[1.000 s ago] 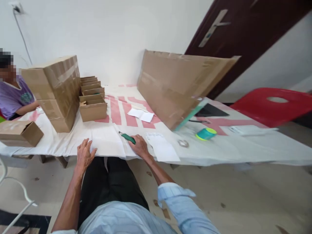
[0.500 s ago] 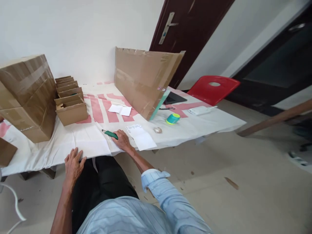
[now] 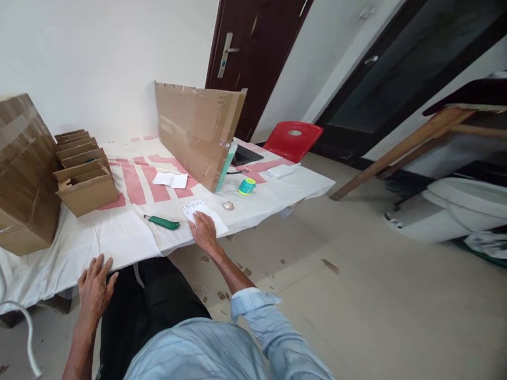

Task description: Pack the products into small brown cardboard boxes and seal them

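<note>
My right hand point(image 3: 205, 230) rests on a white sheet of paper point(image 3: 217, 221) with small printed marks along its far end; its fingers lie stretched over the sheet. Left of that hand, a green utility knife point(image 3: 163, 222) lies loose on the white tablecloth point(image 3: 130, 237). My left hand point(image 3: 95, 282) lies with fingers spread on the table's front edge, holding nothing. A second, folded white paper point(image 3: 170, 180) is farther back on the cloth's red print. Just right of the marked sheet sits a small roundish, shiny object point(image 3: 227, 206) whose kind I cannot make out.
A big taped carton point(image 3: 24, 174) and a row of small cardboard boxes point(image 3: 89, 192) stand at left. An upright cardboard panel point(image 3: 194, 132) partly hides a laptop point(image 3: 246, 155). A teal-and-yellow round item point(image 3: 247, 186) stands near it. Beyond the table is a red chair point(image 3: 293, 140).
My right hand has let go of the utility knife and moved right onto the marked paper. The knife now lies on the cloth. The view has turned to the right.
</note>
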Available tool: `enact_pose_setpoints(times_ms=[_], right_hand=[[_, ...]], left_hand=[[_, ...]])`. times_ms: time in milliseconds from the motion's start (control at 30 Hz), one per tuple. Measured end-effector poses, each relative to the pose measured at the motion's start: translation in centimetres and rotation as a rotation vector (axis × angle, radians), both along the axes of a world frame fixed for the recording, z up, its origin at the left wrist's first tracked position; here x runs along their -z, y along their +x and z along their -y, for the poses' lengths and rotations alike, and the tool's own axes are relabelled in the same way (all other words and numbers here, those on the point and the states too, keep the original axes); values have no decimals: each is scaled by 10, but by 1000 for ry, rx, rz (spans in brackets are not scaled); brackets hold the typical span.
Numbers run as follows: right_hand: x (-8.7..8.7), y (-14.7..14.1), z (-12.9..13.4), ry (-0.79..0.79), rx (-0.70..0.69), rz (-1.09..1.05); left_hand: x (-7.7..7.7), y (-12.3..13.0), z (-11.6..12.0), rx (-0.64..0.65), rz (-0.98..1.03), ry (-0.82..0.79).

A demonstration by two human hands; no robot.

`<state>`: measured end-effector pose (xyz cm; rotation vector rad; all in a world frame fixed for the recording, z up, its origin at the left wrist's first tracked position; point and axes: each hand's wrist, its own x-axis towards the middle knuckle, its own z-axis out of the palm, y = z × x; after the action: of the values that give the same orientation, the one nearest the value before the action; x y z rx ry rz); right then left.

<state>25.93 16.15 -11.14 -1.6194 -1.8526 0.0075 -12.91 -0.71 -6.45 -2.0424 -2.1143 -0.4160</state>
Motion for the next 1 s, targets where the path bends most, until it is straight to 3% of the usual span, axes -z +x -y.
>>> enact_pose_setpoints(times_ms=[133, 367, 633, 800, 1000], right_hand=[[13, 19, 0, -70, 29, 28], [11, 4, -14, -59, 20, -16], [-12, -7, -11, 1, -25, -40], [-32, -41, -1, -3, -167, -89], [-42, -80, 7, -51, -326, -109]], left_hand=[[-1, 1, 0, -6, -17, 2], [-2, -3, 1, 10, -37, 2], [-9, -9, -10, 38, -40, 32], [-10, -4, -15, 33, 14, 90], [-5, -6, -7, 44, 37, 96]])
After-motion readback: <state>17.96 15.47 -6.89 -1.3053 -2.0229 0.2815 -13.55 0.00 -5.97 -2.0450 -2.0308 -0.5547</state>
